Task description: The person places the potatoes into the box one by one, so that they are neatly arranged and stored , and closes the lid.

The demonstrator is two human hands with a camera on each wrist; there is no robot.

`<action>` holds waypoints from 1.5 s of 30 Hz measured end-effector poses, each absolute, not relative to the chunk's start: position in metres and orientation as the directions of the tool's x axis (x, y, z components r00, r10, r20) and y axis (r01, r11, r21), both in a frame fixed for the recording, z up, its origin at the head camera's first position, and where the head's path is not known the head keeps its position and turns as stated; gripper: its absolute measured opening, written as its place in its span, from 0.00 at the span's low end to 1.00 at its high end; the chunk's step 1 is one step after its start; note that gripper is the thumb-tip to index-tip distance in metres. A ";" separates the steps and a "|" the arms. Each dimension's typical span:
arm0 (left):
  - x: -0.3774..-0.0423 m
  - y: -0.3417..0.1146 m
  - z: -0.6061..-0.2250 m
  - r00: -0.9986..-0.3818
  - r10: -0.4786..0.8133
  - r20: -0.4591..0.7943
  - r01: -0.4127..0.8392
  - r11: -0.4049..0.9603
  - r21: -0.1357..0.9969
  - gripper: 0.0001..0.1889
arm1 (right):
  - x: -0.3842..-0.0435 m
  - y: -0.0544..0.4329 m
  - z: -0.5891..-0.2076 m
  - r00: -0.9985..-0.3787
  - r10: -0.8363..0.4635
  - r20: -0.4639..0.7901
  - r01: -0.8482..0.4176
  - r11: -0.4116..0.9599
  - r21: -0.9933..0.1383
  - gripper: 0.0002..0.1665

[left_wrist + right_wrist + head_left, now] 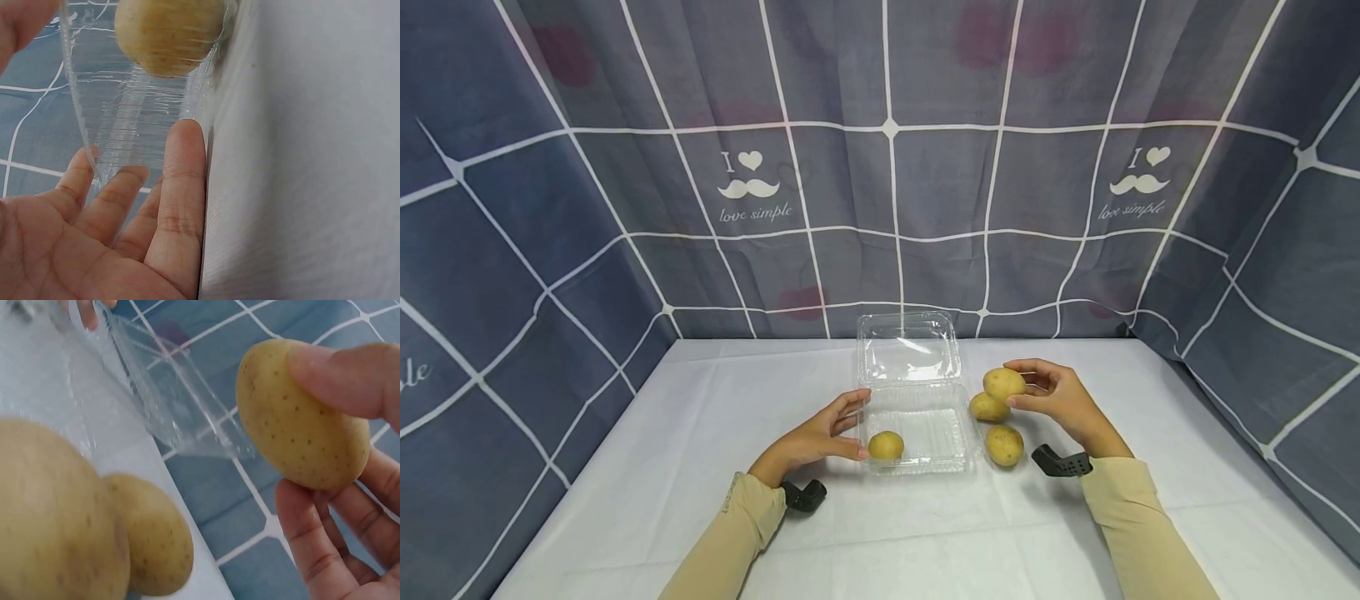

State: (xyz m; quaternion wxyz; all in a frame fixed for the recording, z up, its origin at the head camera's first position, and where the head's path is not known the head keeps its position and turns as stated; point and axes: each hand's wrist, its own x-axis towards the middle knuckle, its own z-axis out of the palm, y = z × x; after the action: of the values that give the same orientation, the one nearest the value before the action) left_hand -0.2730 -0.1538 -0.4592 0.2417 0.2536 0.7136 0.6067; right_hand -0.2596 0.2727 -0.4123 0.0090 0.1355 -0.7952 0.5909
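My right hand (pixel 1060 401) pinches a yellow potato (pixel 300 415) between thumb and fingertips, above another potato (pixel 987 407) to the right of a clear plastic clamshell box (pixel 928 429). A third potato (pixel 1004 446) lies nearer me on the cloth. My left hand (pixel 822 435) rests along the box's left side, its fingers relaxed against the ribbed wall and the thumb near the front corner. Inside the box, at the front left, sits one potato (pixel 886 446). The box's lid (pixel 908 348) stands hinged back at the rear.
A white cloth (pixel 700 467) covers the table. Dark checked curtains (pixel 940 183) enclose it at the back and both sides. A black wrist mount (pixel 1062 461) sits on the right wrist, and another black mount (pixel 805 496) on the left.
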 end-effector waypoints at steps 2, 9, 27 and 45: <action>-0.273 -0.154 -0.459 -0.754 0.656 -0.035 0.071 0.135 0.988 0.56 | -0.260 0.269 -0.412 -0.961 -0.214 0.174 -0.227 0.253 -0.940 0.35; -0.273 -0.153 -0.458 -0.752 0.659 -0.036 0.069 0.133 0.989 0.56 | -0.260 0.255 -0.414 -0.958 -0.232 0.167 -0.222 0.232 -0.947 0.35; -0.273 -0.153 -0.458 -0.757 0.653 -0.032 0.065 0.124 0.990 0.56 | -0.253 0.226 -0.409 -0.958 -0.251 0.139 -0.192 0.197 -0.961 0.34; -0.272 -0.154 -0.458 -0.748 0.663 -0.035 0.065 0.126 0.990 0.55 | -0.250 0.197 -0.413 -0.955 -0.274 0.114 -0.150 0.116 -0.982 0.35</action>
State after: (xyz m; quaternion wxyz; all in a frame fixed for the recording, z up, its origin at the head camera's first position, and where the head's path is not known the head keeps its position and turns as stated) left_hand -0.2721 -0.1536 -0.4578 0.2452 0.2568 0.7090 0.6093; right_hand -0.2504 0.1972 -0.4130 -0.0477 0.1423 -0.7455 0.6494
